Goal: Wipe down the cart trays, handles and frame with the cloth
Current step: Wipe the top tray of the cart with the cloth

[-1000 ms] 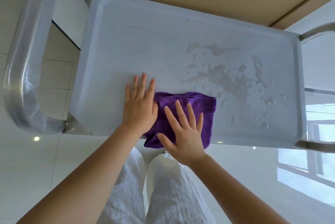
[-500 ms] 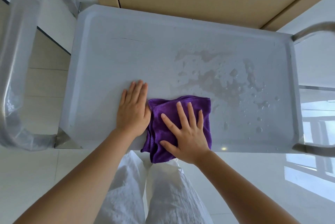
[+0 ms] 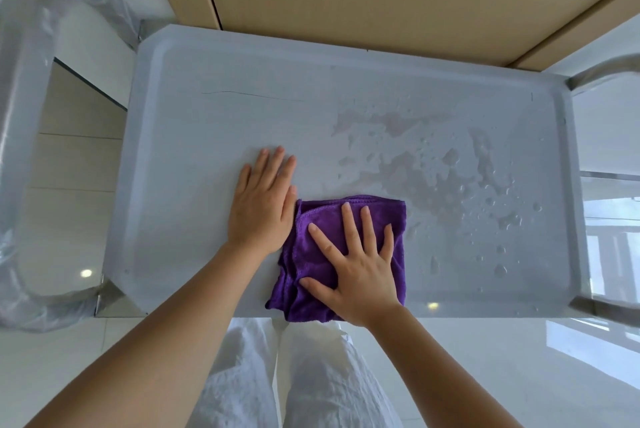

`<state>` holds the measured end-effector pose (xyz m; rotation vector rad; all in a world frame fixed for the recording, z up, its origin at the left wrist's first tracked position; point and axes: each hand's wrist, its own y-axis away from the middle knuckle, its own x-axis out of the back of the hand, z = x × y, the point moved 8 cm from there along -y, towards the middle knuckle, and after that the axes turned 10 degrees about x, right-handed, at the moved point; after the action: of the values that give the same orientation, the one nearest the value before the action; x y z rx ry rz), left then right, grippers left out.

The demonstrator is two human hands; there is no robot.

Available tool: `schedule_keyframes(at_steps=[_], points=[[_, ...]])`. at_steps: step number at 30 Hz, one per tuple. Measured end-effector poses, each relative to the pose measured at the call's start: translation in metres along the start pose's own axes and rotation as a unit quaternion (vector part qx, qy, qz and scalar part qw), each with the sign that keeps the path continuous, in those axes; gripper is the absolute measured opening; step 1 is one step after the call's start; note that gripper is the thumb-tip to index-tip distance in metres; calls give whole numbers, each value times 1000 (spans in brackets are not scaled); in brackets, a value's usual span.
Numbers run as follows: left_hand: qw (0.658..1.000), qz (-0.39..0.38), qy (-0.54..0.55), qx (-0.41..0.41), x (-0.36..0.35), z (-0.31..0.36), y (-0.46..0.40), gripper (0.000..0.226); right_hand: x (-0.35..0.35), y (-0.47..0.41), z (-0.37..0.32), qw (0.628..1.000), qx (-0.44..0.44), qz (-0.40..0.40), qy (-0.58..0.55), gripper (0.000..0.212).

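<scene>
The fingers (image 3: 367, 230) of my right hand (image 3: 360, 275) lie spread and flat on the purple cloth (image 3: 322, 219), pressing it down onto the tray (image 3: 207, 136); nothing is pinched. My left hand (image 3: 261, 209) rests just beside the cloth, palm down on the bare tray, its fingers straight and close together, its thumb side touching the cloth's left edge. The cloth sits folded near the tray's near edge, a little left of the middle, with its lower end hanging slightly over the rim toward my white trousers (image 3: 311, 386). Its long axis runs from me toward the far side, and both hands point that same way. Compared with half a second ago, both hands and the cloth keep the same pose and the same place on the tray; only my view has shifted a little. The cloth is plush, deep purple, with a stitched hem along its top and left folds. Right of it, water drops and smears (image 3: 450, 171) cover the grey tray. A plastic-wrapped handle (image 3: 24, 136) curves round at the left end, and the right handle (image 3: 609, 72) shows at the far right corner.
</scene>
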<state>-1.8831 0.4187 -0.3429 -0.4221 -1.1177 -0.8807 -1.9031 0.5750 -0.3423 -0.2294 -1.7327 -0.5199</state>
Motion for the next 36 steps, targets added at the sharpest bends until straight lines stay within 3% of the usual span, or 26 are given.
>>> schedule_keyframes(at_steps=[26, 36], points=[[999, 19, -18, 18, 4, -1, -1, 64, 20, -87, 39, 996, -69, 28, -38, 78], [996, 70, -38, 44, 9, 5, -5, 58, 26, -114, 53, 993, -100, -15, -61, 77]])
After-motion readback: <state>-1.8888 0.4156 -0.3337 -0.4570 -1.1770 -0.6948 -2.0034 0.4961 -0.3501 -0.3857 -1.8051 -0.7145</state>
